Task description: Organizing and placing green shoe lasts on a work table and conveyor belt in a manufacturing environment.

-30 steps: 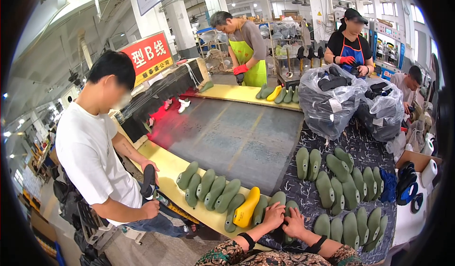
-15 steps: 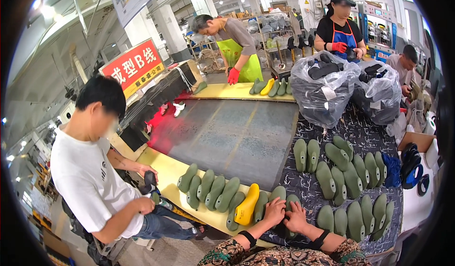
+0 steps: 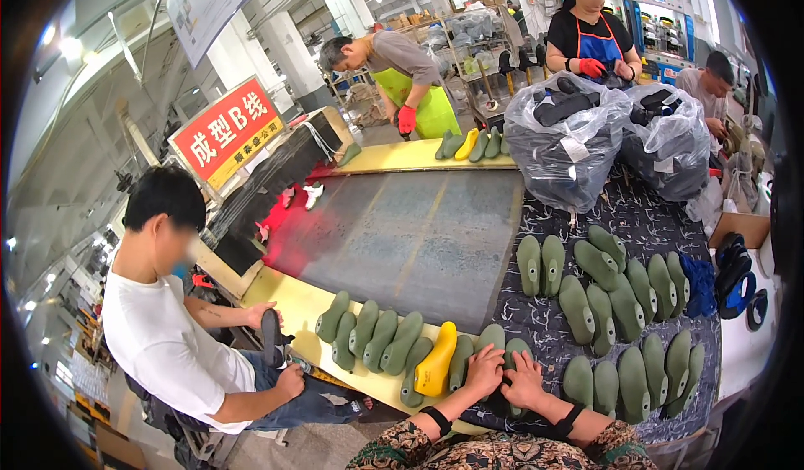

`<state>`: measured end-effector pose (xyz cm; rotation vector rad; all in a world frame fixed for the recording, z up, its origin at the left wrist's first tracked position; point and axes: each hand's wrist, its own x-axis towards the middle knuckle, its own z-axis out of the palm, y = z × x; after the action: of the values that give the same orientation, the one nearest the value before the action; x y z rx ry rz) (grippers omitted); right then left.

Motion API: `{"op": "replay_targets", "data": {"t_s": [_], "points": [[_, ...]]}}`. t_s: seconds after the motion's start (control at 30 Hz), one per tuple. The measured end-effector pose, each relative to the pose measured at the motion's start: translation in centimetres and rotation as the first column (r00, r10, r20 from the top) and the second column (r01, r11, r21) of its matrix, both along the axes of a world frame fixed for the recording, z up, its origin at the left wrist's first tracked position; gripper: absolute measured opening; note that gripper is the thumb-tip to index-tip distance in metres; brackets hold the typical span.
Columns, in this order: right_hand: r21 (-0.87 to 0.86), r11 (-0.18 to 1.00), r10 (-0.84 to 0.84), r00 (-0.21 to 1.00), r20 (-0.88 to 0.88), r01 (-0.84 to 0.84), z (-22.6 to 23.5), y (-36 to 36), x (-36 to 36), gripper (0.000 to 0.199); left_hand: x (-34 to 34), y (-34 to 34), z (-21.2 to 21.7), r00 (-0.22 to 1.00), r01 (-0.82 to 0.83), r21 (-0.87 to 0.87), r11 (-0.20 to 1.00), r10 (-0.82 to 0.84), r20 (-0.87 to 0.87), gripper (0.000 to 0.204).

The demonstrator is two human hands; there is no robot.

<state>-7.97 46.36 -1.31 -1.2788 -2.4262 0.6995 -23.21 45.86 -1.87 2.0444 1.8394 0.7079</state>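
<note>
At the near edge of the table my left hand (image 3: 483,373) has its fingers curled over a green shoe last (image 3: 492,336). Close beside it, my right hand (image 3: 526,383) grips another green shoe last (image 3: 518,349). My palms hide much of both. A yellow shoe last (image 3: 436,361) lies to the left of my hands, between green ones. Further left, several more green lasts (image 3: 363,327) lie in a row along the yellow board (image 3: 289,296).
More green lasts (image 3: 576,309) cover the dark patterned cloth (image 3: 544,219) on the right. Clear bags (image 3: 559,164) of dark shoe parts stand behind them. The grey belt (image 3: 402,235) spans the middle. A seated person (image 3: 167,327) at left holds a dark shoe part (image 3: 270,338); other people work behind.
My hands have hardly moved on the lasts. The seated person has leaned back and lifted the dark shoe part upright. Across the table, a person's red-gloved hand has drawn off the board.
</note>
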Motion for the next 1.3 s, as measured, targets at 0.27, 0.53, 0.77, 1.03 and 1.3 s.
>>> {"op": "replay_targets", "data": {"t_s": [0.27,0.53,0.77,1.03,1.3], "points": [[-0.01,1.0,0.014,1.0,0.028,-0.014,-0.2,-0.07,-0.12,0.039,-0.04,-0.06,-0.38,1.0,-0.014,0.006,1.0,0.014,0.015,0.016],[-0.01,1.0,0.008,0.999,0.045,-0.007,-0.08,-0.02,-0.09,0.037,0.33,-0.22,0.13,0.999,-0.019,-0.006,1.0,0.02,0.036,0.014],[-0.043,0.999,0.005,0.998,0.065,-0.002,0.5,0.04,-0.24,0.037,0.03,0.08,-0.41,1.0,-0.016,-0.025,1.0,0.016,0.014,0.017],[-0.045,0.999,0.023,0.998,0.061,-0.02,0.11,0.09,-0.1,0.037,0.14,-0.06,-0.46,0.999,-0.019,-0.039,0.999,0.02,0.025,0.017],[-0.109,0.994,0.021,0.996,0.089,-0.012,0.4,0.49,-0.39,0.039,-0.09,0.3,-0.56,0.999,-0.018,-0.038,0.999,0.019,0.032,0.016]]}}
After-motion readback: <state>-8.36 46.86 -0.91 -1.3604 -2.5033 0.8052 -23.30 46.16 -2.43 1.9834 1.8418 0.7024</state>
